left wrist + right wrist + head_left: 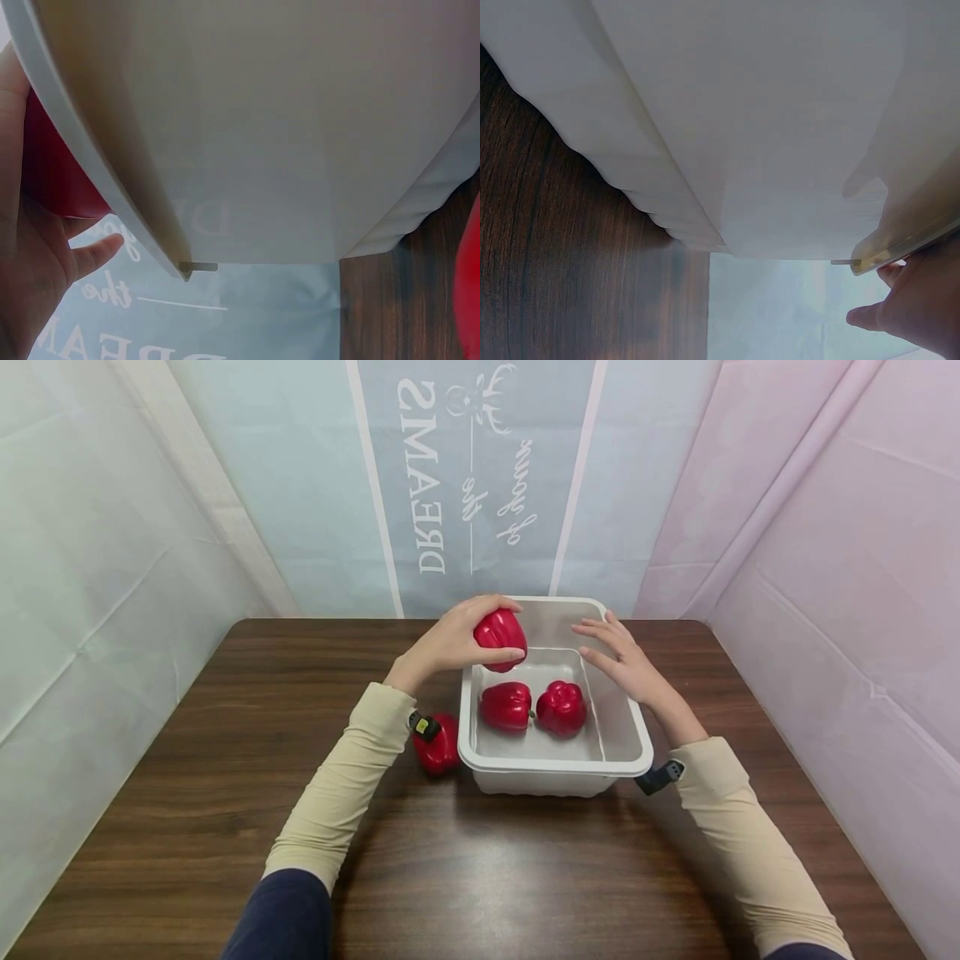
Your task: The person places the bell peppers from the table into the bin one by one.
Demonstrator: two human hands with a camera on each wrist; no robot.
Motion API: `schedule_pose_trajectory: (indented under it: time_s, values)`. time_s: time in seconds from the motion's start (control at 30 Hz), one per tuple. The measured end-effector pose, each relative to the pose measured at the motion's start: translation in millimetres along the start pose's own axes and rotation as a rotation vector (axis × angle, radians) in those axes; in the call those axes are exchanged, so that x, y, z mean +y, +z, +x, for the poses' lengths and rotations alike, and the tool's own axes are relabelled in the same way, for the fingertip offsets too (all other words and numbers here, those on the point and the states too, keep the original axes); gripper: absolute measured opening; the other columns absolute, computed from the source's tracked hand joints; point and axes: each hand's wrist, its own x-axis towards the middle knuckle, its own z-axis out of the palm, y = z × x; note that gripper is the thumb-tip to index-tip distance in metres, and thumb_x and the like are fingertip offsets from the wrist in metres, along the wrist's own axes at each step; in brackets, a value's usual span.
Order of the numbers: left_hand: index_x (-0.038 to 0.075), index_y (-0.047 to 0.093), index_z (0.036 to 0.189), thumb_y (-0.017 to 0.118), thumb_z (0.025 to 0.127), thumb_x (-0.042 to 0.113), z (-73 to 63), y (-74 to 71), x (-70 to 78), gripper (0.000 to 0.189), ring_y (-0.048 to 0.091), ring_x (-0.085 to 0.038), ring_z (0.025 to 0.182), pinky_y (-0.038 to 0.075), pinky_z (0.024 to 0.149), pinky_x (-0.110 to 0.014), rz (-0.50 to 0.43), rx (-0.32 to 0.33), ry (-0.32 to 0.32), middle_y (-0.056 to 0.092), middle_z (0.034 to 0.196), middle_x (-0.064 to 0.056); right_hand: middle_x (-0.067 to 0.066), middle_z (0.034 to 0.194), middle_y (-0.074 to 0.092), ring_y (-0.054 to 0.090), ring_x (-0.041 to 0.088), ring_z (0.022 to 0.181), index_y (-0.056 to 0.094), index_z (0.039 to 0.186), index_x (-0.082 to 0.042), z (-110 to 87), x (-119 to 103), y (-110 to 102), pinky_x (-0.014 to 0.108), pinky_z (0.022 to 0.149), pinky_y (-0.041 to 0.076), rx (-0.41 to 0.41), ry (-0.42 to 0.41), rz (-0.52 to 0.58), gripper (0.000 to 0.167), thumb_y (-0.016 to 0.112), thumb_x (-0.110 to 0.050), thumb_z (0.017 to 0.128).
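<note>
My left hand grips a red bell pepper over the back left part of a white plastic bin. Inside the bin lie two more peppers: one on its side, the other showing its lobed end. Another red bell pepper sits on the table by the bin's left wall, partly behind the left wrist. My right hand holds nothing, its fingers extended over the bin's right rim. In the left wrist view the gripped pepper is partly hidden by the bin's rim.
The bin stands on a dark wood-grain table, toward its back edge. Behind hangs a pale blue printed cloth, with white sheeting at both sides. A small dark camera is strapped at each wrist, close to the bin's walls.
</note>
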Motion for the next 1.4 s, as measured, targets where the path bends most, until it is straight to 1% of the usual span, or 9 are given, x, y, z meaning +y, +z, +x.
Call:
schedule_pose_trajectory:
  time_s: [0.1, 0.4, 0.47, 0.7, 0.9, 1.1, 1.27, 1.4]
  values:
    - [0.029, 0.053, 0.122, 0.07, 0.072, 0.054, 0.9, 1.5, -0.9, 0.059, 0.05, -0.008, 0.103, 0.051, 0.078, -0.026, -0.002, 0.002, 0.002, 0.055, 0.117, 0.008, 0.016, 0.144, 0.036, 0.001, 0.028, 0.143, 0.049, 0.134, -0.009, 0.2, -0.6, 0.0, 0.062, 0.109, 0.002, -0.001, 0.0, 0.003, 0.044, 0.053, -0.025, 0.093]
    - [0.025, 0.053, 0.123, 0.07, 0.073, 0.052, 1.6, 3.9, -2.0, 0.059, 0.049, -0.009, 0.103, 0.051, 0.078, -0.028, -0.019, 0.01, 0.035, 0.055, 0.117, 0.007, 0.016, 0.144, 0.036, 0.001, 0.033, 0.142, 0.049, 0.134, -0.008, 0.7, 0.9, -0.1, 0.062, 0.109, 0.002, -0.002, -0.003, 0.011, 0.044, 0.053, -0.024, 0.093]
    - [0.027, 0.053, 0.123, 0.07, 0.073, 0.052, 1.8, 4.1, -1.5, 0.058, 0.049, -0.009, 0.104, 0.051, 0.078, -0.027, -0.019, 0.008, 0.036, 0.055, 0.117, 0.007, 0.016, 0.143, 0.037, 0.002, 0.033, 0.142, 0.049, 0.133, -0.008, 1.0, 1.4, -0.2, 0.061, 0.109, 0.002, -0.001, -0.004, 0.009, 0.044, 0.053, -0.024, 0.093]
    - [0.023, 0.054, 0.123, 0.071, 0.073, 0.05, 2.4, 5.4, -1.1, 0.06, 0.049, -0.01, 0.104, 0.051, 0.077, -0.028, -0.029, 0.008, 0.046, 0.055, 0.116, 0.006, 0.016, 0.143, 0.037, 0.002, 0.031, 0.143, 0.049, 0.133, -0.009, 1.0, 1.5, -0.6, 0.062, 0.109, 0.002, 0.001, -0.004, 0.001, 0.044, 0.053, -0.025, 0.093]
    - [0.027, 0.053, 0.122, 0.072, 0.073, 0.05, 2.5, 8.3, -3.0, 0.058, 0.048, -0.01, 0.104, 0.051, 0.077, -0.027, -0.033, 0.011, 0.054, 0.055, 0.116, 0.007, 0.016, 0.143, 0.037, 0.001, 0.029, 0.143, 0.049, 0.134, -0.009, 0.9, -0.1, -0.2, 0.062, 0.109, 0.003, -0.001, 0.0, -0.004, 0.045, 0.053, -0.026, 0.092]
    - [0.026, 0.052, 0.123, 0.073, 0.072, 0.048, 3.2, 10.2, -3.3, 0.06, 0.048, -0.01, 0.105, 0.052, 0.076, -0.026, -0.038, -0.001, 0.034, 0.054, 0.116, 0.007, 0.015, 0.144, 0.037, 0.001, 0.029, 0.143, 0.049, 0.134, -0.009, 0.7, 0.2, 0.0, 0.062, 0.108, 0.003, -0.002, 0.004, -0.005, 0.045, 0.053, -0.026, 0.093]
    - [0.028, 0.051, 0.125, 0.073, 0.071, 0.05, 4.1, 11.6, -2.8, 0.061, 0.047, -0.009, 0.106, 0.051, 0.076, -0.024, -0.041, -0.012, 0.005, 0.054, 0.117, 0.008, 0.015, 0.144, 0.037, 0.001, 0.029, 0.143, 0.049, 0.134, -0.01, 0.4, 0.1, -0.2, 0.063, 0.108, 0.003, -0.001, 0.003, -0.003, 0.045, 0.053, -0.026, 0.093]
    - [0.028, 0.051, 0.125, 0.073, 0.071, 0.05, 3.3, 12.6, -1.6, 0.063, 0.047, -0.009, 0.106, 0.051, 0.075, -0.024, -0.057, -0.014, -0.007, 0.054, 0.117, 0.009, 0.015, 0.144, 0.037, 0.001, 0.028, 0.143, 0.049, 0.134, -0.01, 0.2, 0.1, -0.3, 0.062, 0.108, 0.003, -0.002, 0.002, 0.004, 0.045, 0.053, -0.026, 0.093]
